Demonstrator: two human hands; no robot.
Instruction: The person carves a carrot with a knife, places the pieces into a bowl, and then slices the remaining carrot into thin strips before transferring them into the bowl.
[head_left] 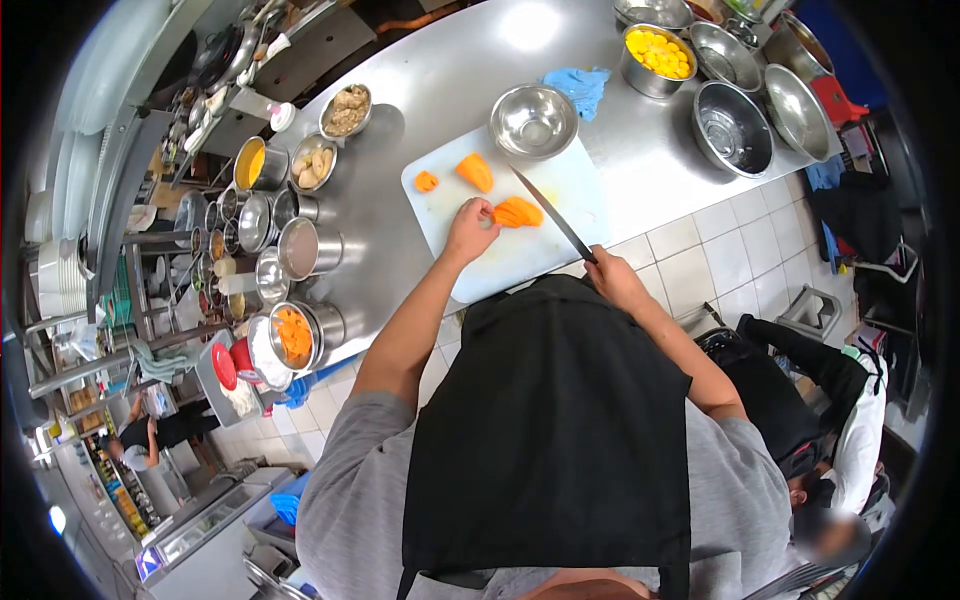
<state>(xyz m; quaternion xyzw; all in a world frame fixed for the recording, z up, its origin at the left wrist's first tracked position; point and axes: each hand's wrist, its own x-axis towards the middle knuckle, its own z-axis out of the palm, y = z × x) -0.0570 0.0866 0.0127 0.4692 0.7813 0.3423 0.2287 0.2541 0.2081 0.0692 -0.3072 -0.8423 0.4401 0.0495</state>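
Head view: your right hand (615, 280) is wrapped around the handle of the knife (553, 213), whose blade slants far and left across the right part of the white cutting board (485, 272). Your left hand (472, 232) has its fingers bent at the left end of the orange slices (518, 212), though you cannot tell whether they pinch one. Beyond the slices lie an orange chunk (475, 173) and, farther left, a small orange piece (426, 181), with a steel bowl (533, 122) at the board's far right.
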